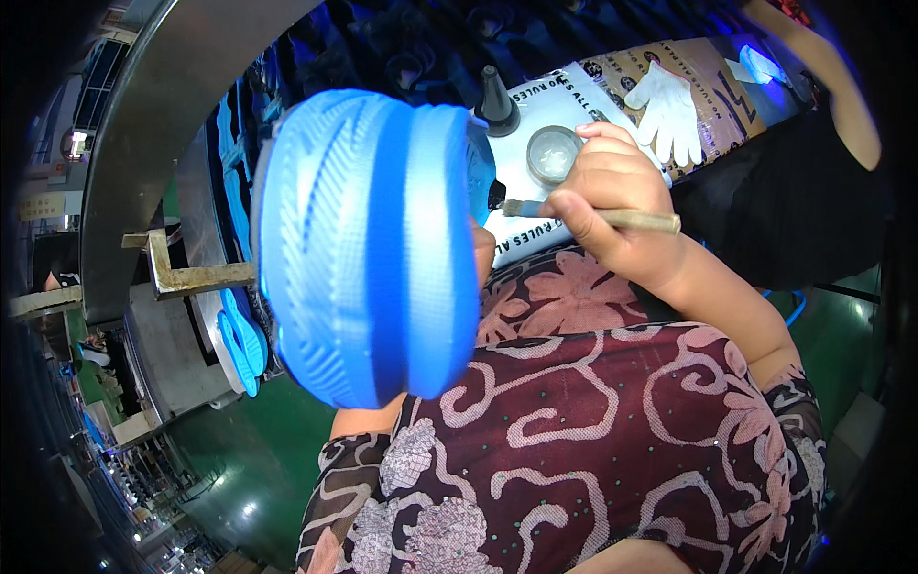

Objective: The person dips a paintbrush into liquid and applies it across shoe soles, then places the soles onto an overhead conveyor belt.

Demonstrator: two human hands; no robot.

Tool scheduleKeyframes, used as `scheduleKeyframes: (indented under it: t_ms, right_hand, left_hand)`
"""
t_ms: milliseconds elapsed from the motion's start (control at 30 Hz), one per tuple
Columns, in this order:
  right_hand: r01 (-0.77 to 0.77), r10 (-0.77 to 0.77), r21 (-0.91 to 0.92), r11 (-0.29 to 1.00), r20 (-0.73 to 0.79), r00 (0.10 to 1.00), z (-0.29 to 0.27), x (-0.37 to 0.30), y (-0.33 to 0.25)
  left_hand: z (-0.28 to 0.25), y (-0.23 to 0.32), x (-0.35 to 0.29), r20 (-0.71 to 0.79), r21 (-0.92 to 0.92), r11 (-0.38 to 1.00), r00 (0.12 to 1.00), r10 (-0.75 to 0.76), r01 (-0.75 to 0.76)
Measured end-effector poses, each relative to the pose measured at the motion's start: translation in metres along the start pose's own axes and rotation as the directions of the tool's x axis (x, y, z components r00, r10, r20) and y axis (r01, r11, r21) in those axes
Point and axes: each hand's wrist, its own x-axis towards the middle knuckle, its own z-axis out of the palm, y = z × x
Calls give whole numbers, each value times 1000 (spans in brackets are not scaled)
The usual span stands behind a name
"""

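A blue shoe upper with a ribbed, woven surface looms large and close, left of the middle. Behind it, most of my left hand is hidden; a finger or thumb shows curled at its right edge, and the hand supports it. My right hand grips a brush with a pale wooden handle, fingers wrapped round it. The bristles point left, close to a small black piece at the shoe's far edge; whether they touch, I cannot tell. Just beyond my right hand stands a round clear dish.
A black cone-shaped bottle stands on the white printed covering. A white glove lies on brown cardboard to the right. On the left are a metal bracket and blue shoe parts. Another person's arm shows at far right.
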Motion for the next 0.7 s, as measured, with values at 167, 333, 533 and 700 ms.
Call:
scheduleKeyframes:
  t_ms: [167, 333, 533, 700]
  right_hand:
    - [-32, 31, 41, 999, 4, 999, -2, 2, -3]
    - [18, -18, -8, 1000, 10, 1000, 8, 3, -7]
    - [69, -67, -140, 988, 22, 998, -5, 2, -7]
    - [-34, 27, -69, 997, -98, 995, -31, -4, 5]
  left_hand:
    - [2, -3, -6, 9, -5, 1000, 1000, 19, -19]
    - [3, -8, -7, 11, -13, 1000, 1000, 26, -25]
    - [5, -12, -3, 20, -4, 999, 999, 43, -43]
    - [-10, -2, 16, 27, -10, 1000, 1000, -4, 4]
